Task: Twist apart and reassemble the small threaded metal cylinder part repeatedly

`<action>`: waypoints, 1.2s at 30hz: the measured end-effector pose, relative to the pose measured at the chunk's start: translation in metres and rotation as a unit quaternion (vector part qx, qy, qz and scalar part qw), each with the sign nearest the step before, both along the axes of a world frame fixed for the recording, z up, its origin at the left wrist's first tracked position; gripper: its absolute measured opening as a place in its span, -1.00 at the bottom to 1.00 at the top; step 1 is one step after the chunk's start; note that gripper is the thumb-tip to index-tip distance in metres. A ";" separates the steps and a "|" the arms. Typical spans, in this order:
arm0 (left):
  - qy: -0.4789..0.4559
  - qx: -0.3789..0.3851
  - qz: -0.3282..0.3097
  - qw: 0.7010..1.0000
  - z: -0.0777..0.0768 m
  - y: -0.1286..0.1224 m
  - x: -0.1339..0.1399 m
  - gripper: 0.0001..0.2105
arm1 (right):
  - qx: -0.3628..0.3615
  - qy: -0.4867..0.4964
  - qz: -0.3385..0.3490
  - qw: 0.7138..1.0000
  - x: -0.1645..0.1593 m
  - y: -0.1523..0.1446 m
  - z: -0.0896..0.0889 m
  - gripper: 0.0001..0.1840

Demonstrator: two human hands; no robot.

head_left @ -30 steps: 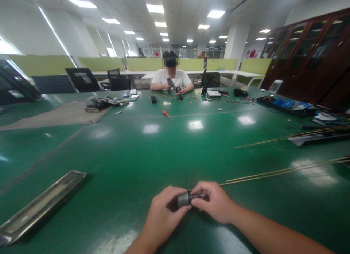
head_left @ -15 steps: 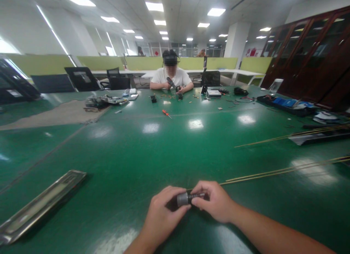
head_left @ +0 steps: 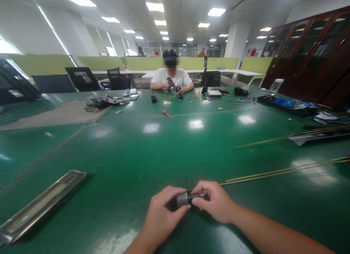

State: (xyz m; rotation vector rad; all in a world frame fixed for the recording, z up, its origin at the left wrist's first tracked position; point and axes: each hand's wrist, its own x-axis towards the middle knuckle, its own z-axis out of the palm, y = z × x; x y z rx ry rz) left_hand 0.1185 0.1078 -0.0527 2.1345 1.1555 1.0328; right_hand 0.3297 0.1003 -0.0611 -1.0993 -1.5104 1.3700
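So there's this little grey cylinder [head_left: 182, 199] with a dark, thinner shaft [head_left: 197, 196], lying sideways between both hands near the table's front edge; can't tell if it's touching the green table [head_left: 131, 148]. Left hand [head_left: 161, 212] has thumb and fingertips curled around the fat end, right hand [head_left: 216, 203] is pinching the shaft. Some skinny yellow rods [head_left: 262, 175] run off rightward just past the right hand, a long metal tray [head_left: 41, 206] sits off left, and an orange screwdriver [head_left: 165, 113] lies well ahead, near a person [head_left: 179, 78] sitting opposite.
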 end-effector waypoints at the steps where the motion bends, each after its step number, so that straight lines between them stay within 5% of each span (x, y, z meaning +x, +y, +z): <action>1: -0.002 0.001 0.000 1.000 0.000 0.000 0.000 -0.73 | 0.000 0.000 0.001 1.000 0.000 0.000 -0.001 -0.86; 36: -0.011 0.023 0.004 1.000 0.005 0.000 0.001 -0.73 | -0.006 0.016 0.004 1.000 0.001 0.001 -0.005 -0.87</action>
